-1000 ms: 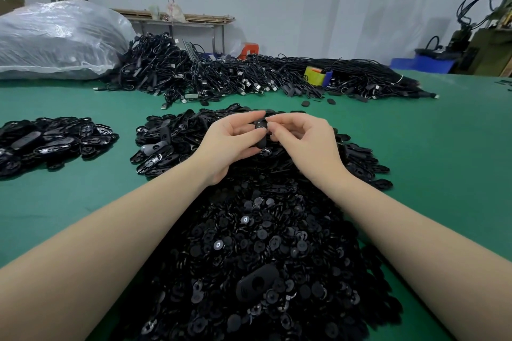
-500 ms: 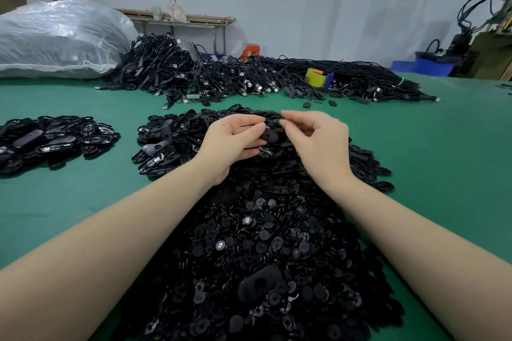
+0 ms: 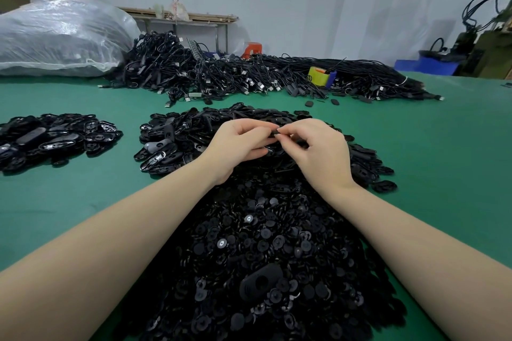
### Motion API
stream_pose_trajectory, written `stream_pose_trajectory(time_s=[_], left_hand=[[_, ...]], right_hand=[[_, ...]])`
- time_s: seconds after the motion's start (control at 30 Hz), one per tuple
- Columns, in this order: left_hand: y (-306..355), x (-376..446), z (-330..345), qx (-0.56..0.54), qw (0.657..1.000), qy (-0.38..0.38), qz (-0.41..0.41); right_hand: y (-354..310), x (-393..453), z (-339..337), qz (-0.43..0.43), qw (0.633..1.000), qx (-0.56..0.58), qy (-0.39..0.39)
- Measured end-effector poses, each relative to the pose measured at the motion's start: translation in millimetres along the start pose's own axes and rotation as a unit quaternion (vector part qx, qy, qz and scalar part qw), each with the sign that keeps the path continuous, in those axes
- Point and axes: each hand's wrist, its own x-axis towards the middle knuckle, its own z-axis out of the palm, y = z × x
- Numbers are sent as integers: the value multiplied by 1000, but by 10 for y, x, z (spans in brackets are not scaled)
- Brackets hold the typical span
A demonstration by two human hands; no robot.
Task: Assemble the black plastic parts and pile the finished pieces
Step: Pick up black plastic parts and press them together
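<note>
My left hand [image 3: 238, 144] and my right hand [image 3: 318, 147] meet over the middle heap, fingertips together. Between them sits a small black plastic part [image 3: 275, 134], gripped by the left fingers and pinched by the right; most of it is hidden. Under my forearms lies a big heap of small round black parts [image 3: 263, 252] with one oval shell [image 3: 260, 284] on top. Beyond the hands is a heap of oval black shells [image 3: 180, 135]. A separate pile of black oval pieces [image 3: 52, 138] lies at the left.
The green table [image 3: 443, 160] carries a long mound of black cables [image 3: 249, 77] at the back, with a yellow and blue object [image 3: 321, 76] on it. A large clear plastic bag [image 3: 61, 36] sits back left. Blue bins and machinery [image 3: 471, 58] stand at the right.
Both hands have sunk slightly and turned the part; it was upright between the fingertips a second ago and now lies flatter, with the right fingers pinching its end.
</note>
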Motion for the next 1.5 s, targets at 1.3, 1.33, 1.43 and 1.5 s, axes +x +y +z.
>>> stream_pose_trajectory(time_s=[1.3,1.33,1.43,1.5], left_hand=[[-23,14,-48,-7,1000,-11,-3],[-23,15,-52,-11,1000,-10,-5],[-21,18,-55,-18,1000,-7,-8],[-22,22,-58,-21,1000,-3,-8]], right_hand=[[57,14,-3,-71,996,-62,4],[59,14,-2,-72,995,-65,5],[70,13,3,-73,995,-68,12],[75,16,3,-76,995,-69,15]])
